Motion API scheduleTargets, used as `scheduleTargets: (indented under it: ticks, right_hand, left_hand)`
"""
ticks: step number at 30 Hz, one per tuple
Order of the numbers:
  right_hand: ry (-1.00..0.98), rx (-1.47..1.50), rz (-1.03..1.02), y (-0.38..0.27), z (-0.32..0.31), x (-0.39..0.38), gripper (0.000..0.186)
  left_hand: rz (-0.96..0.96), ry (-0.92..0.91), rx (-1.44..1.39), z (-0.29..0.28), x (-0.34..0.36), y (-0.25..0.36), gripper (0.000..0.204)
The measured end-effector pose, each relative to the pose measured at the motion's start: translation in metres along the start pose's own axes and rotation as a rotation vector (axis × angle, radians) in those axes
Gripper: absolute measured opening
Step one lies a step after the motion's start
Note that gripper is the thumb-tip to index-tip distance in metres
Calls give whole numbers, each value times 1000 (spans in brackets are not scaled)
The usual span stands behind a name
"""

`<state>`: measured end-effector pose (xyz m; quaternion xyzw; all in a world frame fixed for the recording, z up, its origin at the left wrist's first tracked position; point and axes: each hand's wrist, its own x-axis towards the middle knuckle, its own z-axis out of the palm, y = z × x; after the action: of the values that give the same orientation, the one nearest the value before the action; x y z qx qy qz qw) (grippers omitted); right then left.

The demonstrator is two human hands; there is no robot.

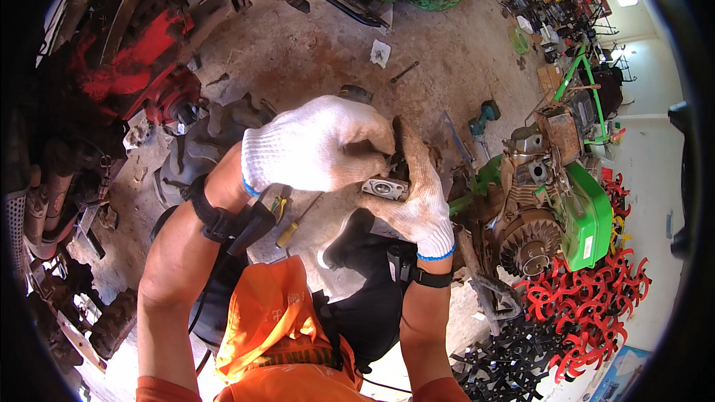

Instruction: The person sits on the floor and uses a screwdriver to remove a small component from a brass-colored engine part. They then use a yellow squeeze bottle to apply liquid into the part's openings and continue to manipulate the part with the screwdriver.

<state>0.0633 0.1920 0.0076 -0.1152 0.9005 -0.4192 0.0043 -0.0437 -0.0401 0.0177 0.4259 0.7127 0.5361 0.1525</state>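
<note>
Both my hands wear white knitted gloves, soiled at the fingers, and meet in front of my body. Around a small carburetor (pixel 386 188) my right hand (pixel 418 197) is closed, its fingers and thumb on either side. A pale metal flange with a round bore faces me, while the darker body is partly hidden by the gloves. Just above it, my left hand (pixel 320 145) has its fingertips pinched together at the part's upper side. What lies between those fingertips is hidden.
A yellow-handled screwdriver (pixel 287 234) and pliers (pixel 279 207) lie below my left wrist. To the right stand an engine (pixel 532 171) with a green tank (pixel 588 216), and red curved blades (pixel 588 305). A teal power tool (pixel 485 115), a lugged tire (pixel 212 141) and red machinery (pixel 134 67) surround me.
</note>
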Motion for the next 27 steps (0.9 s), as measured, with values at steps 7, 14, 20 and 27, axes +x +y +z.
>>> scheduleTargets:
  ticks: [7, 14, 20, 27]
  right_hand:
    - [38, 45, 92, -1, 3, 0, 127]
    - [-1, 19, 16, -3, 0, 0, 121]
    - [7, 77, 41, 0, 3, -1, 124]
    - [-19, 47, 31, 2, 0, -2, 125]
  left_hand:
    - [52, -26, -81, 0, 1, -8, 21]
    - [53, -23, -54, -2, 0, -5, 22]
    - [63, -1, -52, -1, -1, -7, 22]
    - [80, -11, -74, -2, -1, -10, 22]
